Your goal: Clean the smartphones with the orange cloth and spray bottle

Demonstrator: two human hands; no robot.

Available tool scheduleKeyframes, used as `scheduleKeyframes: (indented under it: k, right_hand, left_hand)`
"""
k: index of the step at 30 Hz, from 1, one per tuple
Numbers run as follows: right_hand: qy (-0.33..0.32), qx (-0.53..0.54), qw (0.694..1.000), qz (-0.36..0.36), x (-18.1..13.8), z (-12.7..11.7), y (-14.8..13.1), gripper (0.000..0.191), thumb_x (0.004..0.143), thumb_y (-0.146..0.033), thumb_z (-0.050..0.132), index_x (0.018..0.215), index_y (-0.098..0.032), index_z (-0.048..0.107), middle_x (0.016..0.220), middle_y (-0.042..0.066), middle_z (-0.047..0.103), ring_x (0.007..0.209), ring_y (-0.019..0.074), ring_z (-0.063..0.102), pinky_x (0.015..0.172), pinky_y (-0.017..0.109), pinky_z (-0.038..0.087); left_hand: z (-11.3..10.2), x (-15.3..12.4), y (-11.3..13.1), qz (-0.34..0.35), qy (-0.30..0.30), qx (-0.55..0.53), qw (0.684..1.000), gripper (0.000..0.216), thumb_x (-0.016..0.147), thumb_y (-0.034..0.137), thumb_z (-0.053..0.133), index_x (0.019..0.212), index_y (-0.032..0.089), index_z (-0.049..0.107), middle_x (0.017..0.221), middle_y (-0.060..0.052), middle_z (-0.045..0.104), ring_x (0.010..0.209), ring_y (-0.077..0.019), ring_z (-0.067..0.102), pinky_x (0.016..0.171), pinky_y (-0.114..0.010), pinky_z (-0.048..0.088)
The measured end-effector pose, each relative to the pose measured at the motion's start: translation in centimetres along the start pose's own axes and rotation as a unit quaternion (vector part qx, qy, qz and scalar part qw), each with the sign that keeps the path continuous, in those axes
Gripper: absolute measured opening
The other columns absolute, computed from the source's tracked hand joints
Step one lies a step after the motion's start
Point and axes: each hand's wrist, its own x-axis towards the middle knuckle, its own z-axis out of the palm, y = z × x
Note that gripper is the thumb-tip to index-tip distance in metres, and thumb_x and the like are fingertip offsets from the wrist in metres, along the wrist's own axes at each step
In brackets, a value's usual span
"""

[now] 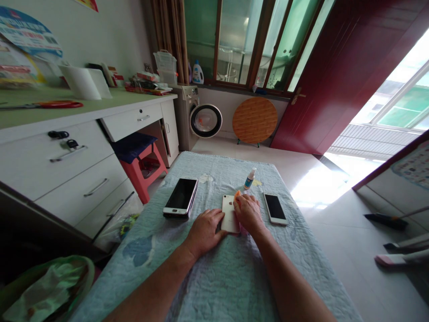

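A white smartphone (229, 220) lies back up on the cloth-covered table, its camera end pointing away from me. My left hand (207, 229) steadies it, thumb and fingers along its left and lower edge. My right hand (248, 212) is closed on a small orange cloth (237, 195), held at the upper right of the phone's back; most of the cloth is hidden under the fingers. Just beyond stands a small spray bottle (249, 180) with a white top. To the right lies another white phone (275, 208), screen up. A stack of phones (181, 195) sits to the left.
A pale blue quilted cloth (214, 286) covers the table. On the left are a white desk (73, 163), a red stool (144, 167) and a bin (87, 273). Beyond stand a washing machine (187, 116) with its door open and a round wooden tabletop (255, 119).
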Motion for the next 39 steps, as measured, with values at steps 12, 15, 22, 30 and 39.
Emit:
scheduleKeyframes:
  k: [12, 15, 22, 30, 39]
  right_hand:
    - [-0.013, 0.0, 0.998, -0.056, 0.6, 0.5, -0.4, 0.028, 0.095, -0.036, 0.043, 0.114, -0.026, 0.062, 0.123, 0.006, 0.06, 0.112, 0.0276, 0.043, 0.094, 0.041, 0.027]
    - [-0.014, 0.005, 0.996, -0.086, 0.9, 0.7, -0.7, 0.029, 0.097, -0.035, 0.041, 0.113, -0.025, 0.062, 0.126, 0.005, 0.059, 0.115, 0.0271, 0.042, 0.098, 0.042, 0.024]
    - [-0.048, 0.029, 0.983, -0.173, 1.2, 1.1, -1.3, 0.034, 0.099, -0.036, 0.035, 0.122, -0.025, 0.058, 0.128, 0.005, 0.057, 0.119, 0.0216, 0.042, 0.104, 0.038, 0.021]
    - [-0.06, 0.037, 0.984, -0.162, 1.0, 1.5, -1.7, 0.044, 0.1, -0.041, 0.031, 0.14, -0.031, 0.046, 0.142, 0.001, 0.048, 0.132, 0.0269, 0.031, 0.109, 0.045, 0.013]
    - [-0.022, 0.004, 0.994, -0.103, 1.3, 1.0, -1.2, 0.033, 0.098, -0.034, 0.036, 0.119, -0.027, 0.06, 0.122, 0.004, 0.06, 0.121, 0.0259, 0.041, 0.106, 0.046, 0.014]
  left_hand:
    - [-0.2, 0.0, 0.2, 0.003, -0.008, 0.019, 1.0, 0.037, 0.082, 0.034, 0.064, 0.116, 0.02, 0.061, 0.119, -0.008, 0.061, 0.109, -0.0267, 0.056, 0.096, -0.038, 0.043]
    - [-0.3, -0.1, 0.4, 0.006, -0.011, 0.025, 1.0, 0.035, 0.084, 0.035, 0.062, 0.116, 0.021, 0.061, 0.118, -0.008, 0.061, 0.107, -0.0266, 0.056, 0.095, -0.038, 0.043]
    - [-0.3, -0.1, 0.7, 0.01, -0.006, 0.021, 1.0, 0.03, 0.088, 0.037, 0.058, 0.114, 0.021, 0.061, 0.112, -0.008, 0.062, 0.104, -0.0268, 0.056, 0.092, -0.038, 0.044]
    - [-0.3, -0.2, 0.8, 0.008, 0.002, 0.028, 1.0, 0.027, 0.091, 0.037, 0.054, 0.109, 0.02, 0.062, 0.109, -0.009, 0.062, 0.102, -0.0269, 0.056, 0.091, -0.039, 0.044]
    - [0.0, -0.3, 0.6, 0.002, 0.002, 0.03, 1.0, 0.035, 0.084, 0.034, 0.062, 0.117, 0.022, 0.059, 0.116, -0.008, 0.061, 0.106, -0.0273, 0.054, 0.095, -0.039, 0.042]
